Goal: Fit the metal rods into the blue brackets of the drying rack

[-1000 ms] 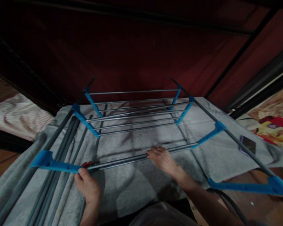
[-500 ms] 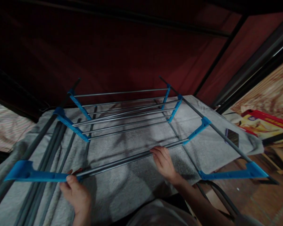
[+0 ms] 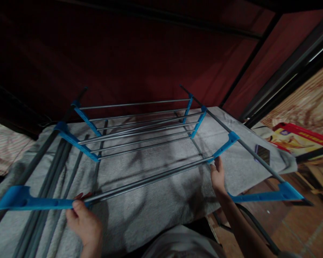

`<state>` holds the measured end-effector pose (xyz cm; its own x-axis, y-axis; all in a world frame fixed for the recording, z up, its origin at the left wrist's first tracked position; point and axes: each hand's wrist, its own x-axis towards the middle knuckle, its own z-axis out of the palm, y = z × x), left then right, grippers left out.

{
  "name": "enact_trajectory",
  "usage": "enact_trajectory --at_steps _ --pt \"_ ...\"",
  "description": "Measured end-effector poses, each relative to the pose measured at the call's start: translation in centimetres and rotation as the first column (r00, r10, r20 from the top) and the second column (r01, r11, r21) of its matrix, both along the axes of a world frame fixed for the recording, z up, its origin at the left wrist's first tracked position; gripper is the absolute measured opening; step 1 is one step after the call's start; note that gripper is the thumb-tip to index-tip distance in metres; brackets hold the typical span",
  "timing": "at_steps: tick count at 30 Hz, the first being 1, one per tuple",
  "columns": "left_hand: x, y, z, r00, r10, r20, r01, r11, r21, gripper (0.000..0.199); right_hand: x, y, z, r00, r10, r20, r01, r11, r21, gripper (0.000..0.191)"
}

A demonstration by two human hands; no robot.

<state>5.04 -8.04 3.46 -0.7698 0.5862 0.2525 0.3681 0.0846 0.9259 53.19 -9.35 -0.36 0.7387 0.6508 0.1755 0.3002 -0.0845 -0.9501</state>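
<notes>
A rack frame of grey metal tubes [image 3: 148, 179] and blue plastic brackets stands on a grey cloth. My left hand [image 3: 84, 219] grips the inner end of the front-left blue bracket [image 3: 45, 203], where the long tubes meet it. On the right side, my right hand [image 3: 217, 175] has its fingers closed round the lower end of another blue bracket [image 3: 224, 146], beside the tubes' far ends. Farther back, several thin tubes [image 3: 140, 132] run between smaller-looking blue brackets, some of them crossing at a slant.
Several loose grey tubes [image 3: 47, 190] lie on the cloth [image 3: 161, 208] at the left. A phone [image 3: 262, 154] rests at the right, near a red and yellow box [image 3: 298, 139]. Dark red fabric [image 3: 140, 53] hangs behind. Tiled floor [image 3: 298, 229] shows at the lower right.
My right hand has moved right, from the middle of the front tubes to the blue bracket at their end. My left hand keeps its hold. The view has shifted slightly.
</notes>
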Motion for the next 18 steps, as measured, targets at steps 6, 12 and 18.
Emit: enact_trajectory --at_steps 6,12,18 --pt "0.2 0.1 -0.3 1.0 0.006 0.022 -0.007 0.999 0.046 0.044 -0.3 0.2 -0.9 0.997 -0.022 0.068 0.021 1.0 0.021 0.076" --pt "0.1 0.5 -0.9 1.0 0.013 0.026 -0.016 0.994 0.111 0.043 -0.6 0.3 -1.1 0.997 -0.05 0.05 0.049 0.999 0.02 0.077" --pt "-0.2 0.6 -1.3 0.998 0.059 0.021 -0.06 0.996 0.063 0.047 -0.7 0.3 -0.7 0.997 -0.049 0.06 0.049 0.999 -0.008 0.077"
